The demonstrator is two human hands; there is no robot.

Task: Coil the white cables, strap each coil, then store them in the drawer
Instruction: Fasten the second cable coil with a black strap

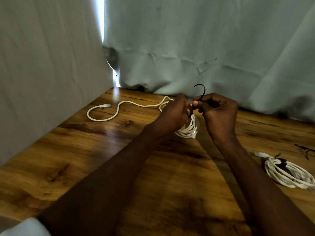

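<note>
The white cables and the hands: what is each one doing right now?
Held coil: wound in loops, hanging from the hands, strap not yet closed.
Black strap: pinched by right hand, free end curling up.
Loose cable end: uncoiled, lying on the table.
Finished coil: strapped, resting on table at right.
Left hand: gripping the held coil.
Right hand: pinching the strap.

Makeshift work corner, draped off with cloth; kind of building impossible to tell.

Glossy brown wood-grain tabletop (pixel 95 150) boxed in by creased pale grey-green fabric sheets (pixel 196 43) hanging along its far and left edges, daylight slipping through the narrow gap (pixel 101 23) at the far-left corner. No walls, furniture or fittings visible behind the sheets.
</note>
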